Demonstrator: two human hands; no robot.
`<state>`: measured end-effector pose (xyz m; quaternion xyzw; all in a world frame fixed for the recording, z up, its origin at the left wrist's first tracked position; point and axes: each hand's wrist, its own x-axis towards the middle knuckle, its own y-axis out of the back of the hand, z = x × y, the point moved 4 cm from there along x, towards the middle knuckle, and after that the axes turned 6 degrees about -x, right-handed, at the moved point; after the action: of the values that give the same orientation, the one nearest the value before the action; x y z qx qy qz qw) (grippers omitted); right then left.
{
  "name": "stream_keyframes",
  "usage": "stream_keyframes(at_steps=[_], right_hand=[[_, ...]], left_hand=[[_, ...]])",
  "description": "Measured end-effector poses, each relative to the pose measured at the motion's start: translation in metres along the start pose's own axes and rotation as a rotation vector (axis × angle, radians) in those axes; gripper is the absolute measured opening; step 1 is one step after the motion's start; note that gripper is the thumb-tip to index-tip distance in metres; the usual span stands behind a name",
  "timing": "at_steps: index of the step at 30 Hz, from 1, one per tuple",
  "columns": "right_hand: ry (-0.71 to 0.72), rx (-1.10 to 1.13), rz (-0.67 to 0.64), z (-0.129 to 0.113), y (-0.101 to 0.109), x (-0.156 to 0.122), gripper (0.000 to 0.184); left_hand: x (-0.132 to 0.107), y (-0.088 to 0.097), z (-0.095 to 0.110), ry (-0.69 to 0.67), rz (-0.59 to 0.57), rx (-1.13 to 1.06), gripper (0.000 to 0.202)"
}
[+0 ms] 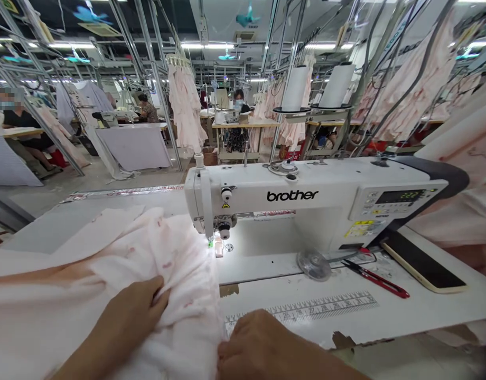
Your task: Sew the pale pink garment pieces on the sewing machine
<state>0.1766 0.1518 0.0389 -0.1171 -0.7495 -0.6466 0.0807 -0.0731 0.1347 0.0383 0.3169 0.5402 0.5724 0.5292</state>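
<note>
Pale pink printed fabric (pixel 187 274) spreads over the left half of the sewing table, its right edge running up to the needle area of a white sewing machine (pixel 251 184). My left hand (pixel 134 306) rests on the fabric with thumb and fingers closed on a fold of it. Near the front edge, my right hand (pixel 254 343) is closed at the fabric's right edge, fingers curled and pinching it. The needle lamp lights the cloth beside the presser foot (pixel 218 245).
Right of my hands lie a printed ruler strip (pixel 326 307), a clear round dish (pixel 314 265), red-handled thread snips (pixel 377 277) and a phone (pixel 425 261). Two thread cones (pixel 296 87) stand above the machine. Hanging garments (pixel 185 105) and people at other machines are behind.
</note>
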Motion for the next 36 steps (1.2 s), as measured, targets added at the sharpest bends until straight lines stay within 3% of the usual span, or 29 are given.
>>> stream_keyframes(at_steps=[2, 4, 8, 10, 12, 15, 20, 23, 30, 36], right_hand=[[0.01, 0.155, -0.123, 0.012, 0.01, 0.014, 0.016], [0.072, 0.285, -0.217, 0.023, 0.019, 0.03, 0.007], [0.166, 0.51, -0.369, 0.042, 0.018, 0.048, 0.009], [0.151, 0.596, -0.356, 0.048, 0.013, 0.047, 0.009], [0.136, 0.641, -0.306, 0.052, 0.01, 0.042, 0.007], [0.144, 0.619, -0.256, 0.052, 0.009, 0.035, 0.019], [0.171, 0.365, -0.193, 0.049, 0.005, 0.031, 0.041], [0.157, 0.264, -0.158, 0.051, 0.0, 0.029, 0.039], [0.111, 0.264, -0.112, 0.059, -0.002, 0.026, 0.028], [0.199, 0.156, -0.049, 0.059, -0.005, 0.026, 0.021]], left_hand=[[-0.003, 0.002, 0.002, 0.023, 0.015, 0.05, 0.029], [0.001, 0.011, 0.013, -0.056, 0.14, 0.106, 0.022], [0.007, 0.028, 0.051, -0.569, 0.483, 0.113, 0.025], [0.011, 0.024, 0.066, -0.775, 0.466, 0.117, 0.03], [0.016, 0.014, 0.073, -0.858, 0.365, 0.129, 0.04], [0.022, 0.0, 0.071, -0.846, 0.261, 0.12, 0.047], [0.028, -0.011, 0.063, -0.825, 0.232, 0.134, 0.051], [0.037, -0.014, 0.061, -0.801, 0.196, 0.122, 0.051], [0.057, -0.003, 0.06, -0.778, 0.14, 0.11, 0.034], [0.063, -0.004, 0.052, -0.732, 0.258, 0.039, 0.022]])
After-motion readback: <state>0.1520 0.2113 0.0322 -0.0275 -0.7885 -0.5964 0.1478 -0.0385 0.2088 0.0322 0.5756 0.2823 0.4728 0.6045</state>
